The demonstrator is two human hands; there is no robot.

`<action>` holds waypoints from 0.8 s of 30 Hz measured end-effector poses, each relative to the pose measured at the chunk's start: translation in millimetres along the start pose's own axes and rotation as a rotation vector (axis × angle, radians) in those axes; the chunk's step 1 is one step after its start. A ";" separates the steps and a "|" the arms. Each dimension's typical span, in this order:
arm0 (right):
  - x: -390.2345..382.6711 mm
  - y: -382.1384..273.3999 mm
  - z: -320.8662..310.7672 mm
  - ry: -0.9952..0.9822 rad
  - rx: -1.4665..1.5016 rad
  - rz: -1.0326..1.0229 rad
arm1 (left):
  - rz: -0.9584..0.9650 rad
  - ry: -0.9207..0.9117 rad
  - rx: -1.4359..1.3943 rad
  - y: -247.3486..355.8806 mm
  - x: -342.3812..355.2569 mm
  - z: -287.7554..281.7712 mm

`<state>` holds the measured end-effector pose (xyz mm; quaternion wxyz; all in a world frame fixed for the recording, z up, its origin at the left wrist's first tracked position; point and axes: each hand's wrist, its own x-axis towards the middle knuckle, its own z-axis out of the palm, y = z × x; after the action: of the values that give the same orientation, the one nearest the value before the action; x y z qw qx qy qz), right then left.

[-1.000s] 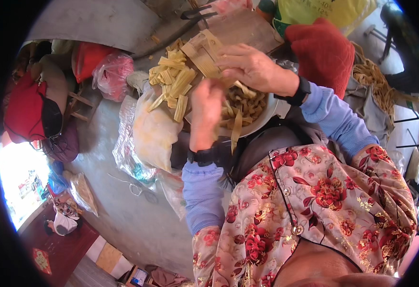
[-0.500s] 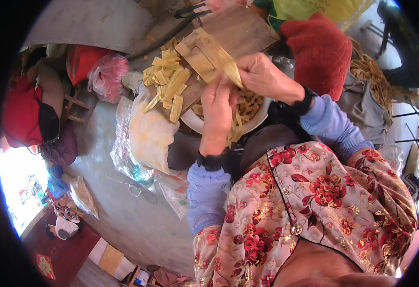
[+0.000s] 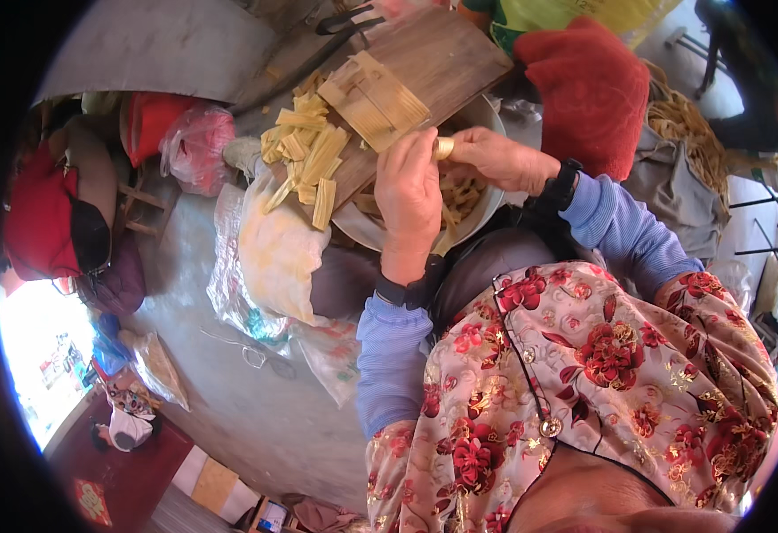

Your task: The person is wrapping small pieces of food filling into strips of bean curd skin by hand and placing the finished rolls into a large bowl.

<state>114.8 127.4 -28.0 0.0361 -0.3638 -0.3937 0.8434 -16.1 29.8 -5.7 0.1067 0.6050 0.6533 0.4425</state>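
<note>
Both my hands grip a small curled piece of yellow strip [image 3: 444, 148] at the front edge of a wooden board [image 3: 465, 51]. My left hand [image 3: 407, 191] is closed on it from the left, fingertips up. My right hand [image 3: 506, 162] pinches it from the right. Several flat ribbed strips [image 3: 373, 98] lie on the board, with a loose heap of short pale yellow pieces [image 3: 300, 151] to their left. Under the board and my hands is a white basin [image 3: 353, 226] holding darker yellow pieces [image 3: 464, 200], partly hidden by my hands.
A red cloth [image 3: 589, 102] is right of the board, beside hanging tan strands [image 3: 691, 142]. A pale cloth [image 3: 273, 253] and crinkled plastic [image 3: 242, 302] lie left of my lap. Bags [image 3: 194, 147] stand farther left. A person [image 3: 130, 425] is at a dark red table [image 3: 123, 480].
My left hand has risen and moved rightward to meet my right hand. The strip, long and upright half a second ago, is now curled short between my fingers. My right hand has shifted slightly down.
</note>
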 end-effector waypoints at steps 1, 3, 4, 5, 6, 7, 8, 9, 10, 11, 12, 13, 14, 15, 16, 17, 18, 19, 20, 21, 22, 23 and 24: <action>-11.5 -7.6 12.2 -0.123 0.308 0.015 | 0.011 -0.004 -0.030 -1.9 -2.6 1.8; -8.7 -3.5 7.5 -0.169 0.313 -0.026 | -0.058 -0.025 -0.148 -1.6 -9.5 5.5; -7.4 -2.9 6.9 -0.221 0.322 -0.070 | -0.124 -0.049 -0.258 4.4 -7.4 3.2; -6.7 -3.4 6.8 -0.223 0.325 -0.069 | -0.126 -0.051 -0.255 10.0 -3.6 1.7; -6.1 -4.8 7.2 -0.060 0.003 -0.253 | -0.140 -0.038 -0.237 16.1 1.4 0.3; -6.0 -7.4 8.9 0.106 -0.323 -0.434 | -0.151 -0.024 -0.221 21.7 6.7 -2.3; -5.9 -8.8 10.6 0.105 -0.323 -0.435 | -0.150 -0.023 -0.219 21.0 8.6 -1.5; -5.8 -9.9 12.6 0.206 -0.520 -0.624 | -0.213 -0.009 -0.104 19.0 12.7 0.9; -5.9 -11.9 14.1 0.310 -0.721 -0.812 | -0.274 0.008 0.008 16.7 18.2 4.7; -6.4 -13.8 20.4 0.325 -0.611 -0.798 | -0.294 0.102 -0.053 7.6 16.4 10.0; -5.2 -16.2 23.7 0.317 -0.614 -0.803 | -0.293 0.111 -0.049 1.2 11.7 13.4; -4.6 -16.2 24.1 0.354 -0.563 -0.844 | -0.505 0.158 -0.378 -0.1 9.7 17.2; -4.5 -16.6 24.4 0.391 -0.510 -0.884 | -0.713 0.202 -0.709 -0.7 7.7 21.3; -5.6 -19.2 24.4 0.417 -0.512 -0.867 | -0.843 0.227 -0.936 3.7 0.0 24.6; -5.5 -18.3 17.0 0.427 -0.517 -0.860 | -1.015 0.179 -0.994 24.2 -5.0 21.8; -5.6 -21.6 9.5 0.409 -0.425 -0.824 | -1.047 0.057 -1.065 35.2 -17.2 17.2; -4.9 -22.7 4.6 0.389 -0.327 -0.788 | -1.076 -0.070 -1.127 40.5 -26.8 13.1; -4.9 -18.7 3.6 0.330 -0.512 -0.772 | -0.965 -0.120 -0.969 31.4 -34.3 5.3; -6.6 -18.4 0.2 0.322 -0.511 -0.768 | -0.770 -0.128 -0.712 20.1 -37.6 0.5; -10.0 -20.0 -4.6 0.291 -0.480 -0.768 | -0.635 -0.133 -0.460 11.3 -40.5 -5.6; -13.6 -24.6 -11.5 0.261 -0.447 -0.772 | -0.492 -0.139 -0.208 9.4 -35.8 -13.4; -17.1 -34.8 -18.1 0.391 -0.819 -0.949 | -0.388 -0.118 -0.061 8.8 -31.0 -17.7; -20.9 -44.0 -20.3 0.443 -1.017 -1.023 | -0.395 -0.120 -0.056 11.3 -26.2 -21.3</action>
<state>133.2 163.3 5.9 0.3293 -0.2684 -0.8378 0.3430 -16.2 -4.3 4.4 0.2471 0.4873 0.7390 0.3941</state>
